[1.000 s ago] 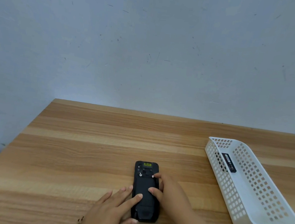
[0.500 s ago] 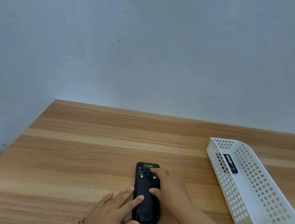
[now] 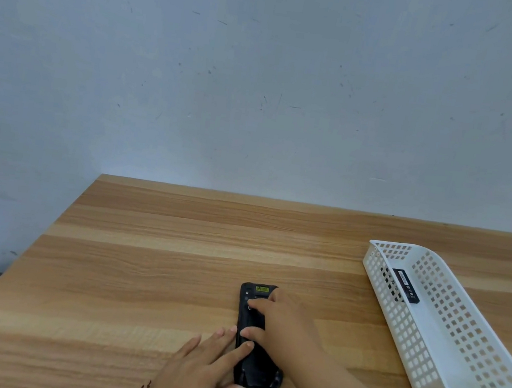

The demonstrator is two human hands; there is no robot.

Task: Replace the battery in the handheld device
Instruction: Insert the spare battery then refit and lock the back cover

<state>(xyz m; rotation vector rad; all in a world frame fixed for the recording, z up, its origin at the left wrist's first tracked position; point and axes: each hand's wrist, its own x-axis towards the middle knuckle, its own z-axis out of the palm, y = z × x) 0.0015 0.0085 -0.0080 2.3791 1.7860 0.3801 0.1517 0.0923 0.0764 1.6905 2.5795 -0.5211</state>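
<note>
Head camera is looking down on a wooden table (image 3: 175,264) pushed against a pale blue-grey wall (image 3: 262,81). Toward 6 o'clock on the tabletop, a black handheld device (image 3: 254,371) is lying flat with its back facing up and its long side running from 12 to 6 o'clock. It is looking chunky and matte, with rounded corners, a small yellow label (image 3: 262,289) near its far end and a ridged, moulded shape at its near end.

Both hands are resting on it. The left hand (image 3: 207,368) is coming in from 7 o'clock, fingers spread and loose, with the index finger lying across the middle of the device's back and the thumb touching its near left corner. The right hand (image 3: 284,323) is reaching in from 5 o'clock and covering the far right part of the device; its index fingertip is pressing near the far end and its thumb is pressing on the middle of the back. Neither hand is closing around the device.

At 3 o'clock, well apart from the device, a white perforated basket (image 3: 442,345) is sitting at a slant. Inside it, near its far end, a black battery (image 3: 404,285) with a printed label is lying against the left wall.
</note>
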